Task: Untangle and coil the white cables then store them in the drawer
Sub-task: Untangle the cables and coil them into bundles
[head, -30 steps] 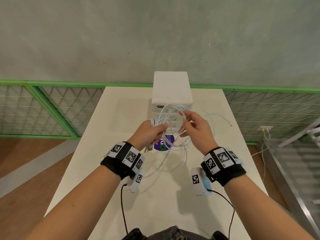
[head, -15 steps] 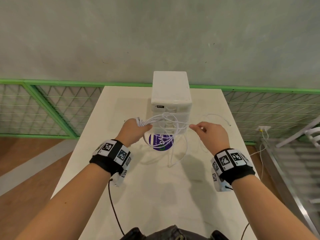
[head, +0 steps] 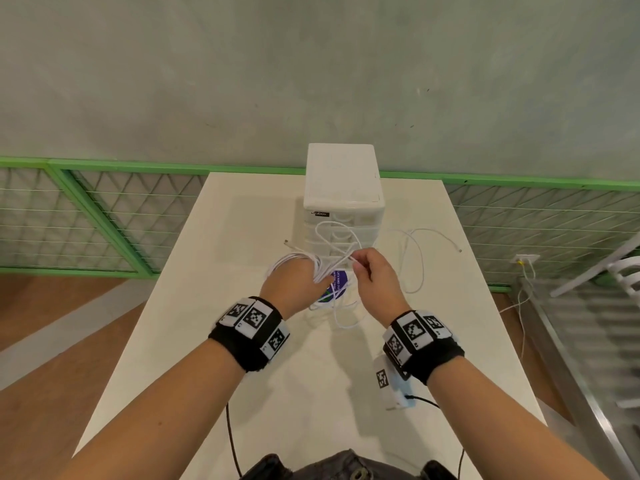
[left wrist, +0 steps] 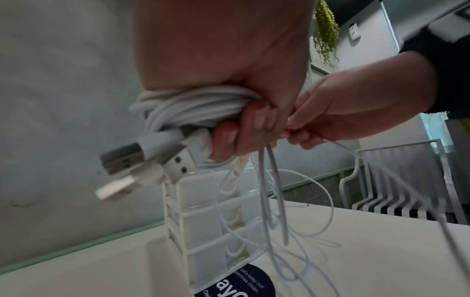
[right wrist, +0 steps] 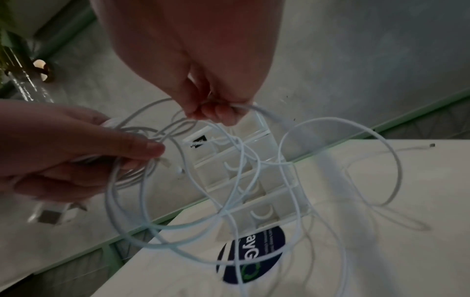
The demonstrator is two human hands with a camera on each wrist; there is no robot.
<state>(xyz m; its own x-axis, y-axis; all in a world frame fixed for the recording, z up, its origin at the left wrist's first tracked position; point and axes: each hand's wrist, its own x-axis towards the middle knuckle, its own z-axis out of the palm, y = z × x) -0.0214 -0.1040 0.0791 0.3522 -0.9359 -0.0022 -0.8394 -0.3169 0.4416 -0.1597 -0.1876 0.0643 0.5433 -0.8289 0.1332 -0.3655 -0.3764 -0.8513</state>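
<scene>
White cables: wound bundle clamped in left hand's grip, loose loops dangling below toward surface. Right hand pinches one strand just beside; feed it slowly, w/ even loops.

A grey-green plaster wall fills the upper half of the head view, mottled and evenly lit. Along its foot runs a green-framed fence of wire mesh in diamond patterns, passing behind a pale cream counter that stretches away toward the wall. To the left lies a brown wooden floor crossed by a lighter grey strip. To the right, a wall socket carries a plugged-in lead, beside a metal-edged grating and part of a white chair. In the left wrist view, trailing green plants hang high on the wall.
</scene>
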